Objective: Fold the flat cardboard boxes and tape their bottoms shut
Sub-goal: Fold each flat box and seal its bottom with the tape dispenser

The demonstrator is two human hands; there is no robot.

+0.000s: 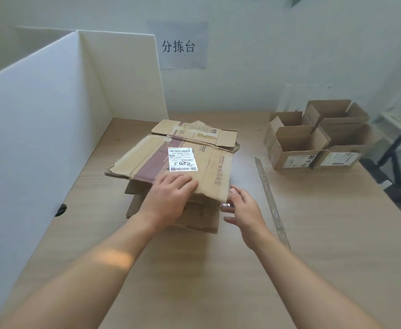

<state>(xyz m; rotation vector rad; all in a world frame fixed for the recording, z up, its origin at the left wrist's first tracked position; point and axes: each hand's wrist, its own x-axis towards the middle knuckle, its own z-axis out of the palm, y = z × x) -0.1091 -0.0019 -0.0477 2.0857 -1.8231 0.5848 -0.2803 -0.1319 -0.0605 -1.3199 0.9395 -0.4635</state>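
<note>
Flat cardboard boxes (178,160): stacked at frame centre on counter (313,233). Left hand (171,198) pressed flat on top sheet, steadying; right hand (244,207) open-fingered at its near edge, apparently to lift. Folded boxes (313,136) upper right

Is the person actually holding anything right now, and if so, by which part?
The left hand lies flat on the top flattened box near its front edge. The right hand is at that box's front right corner; whether it grips cannot be told.
</note>
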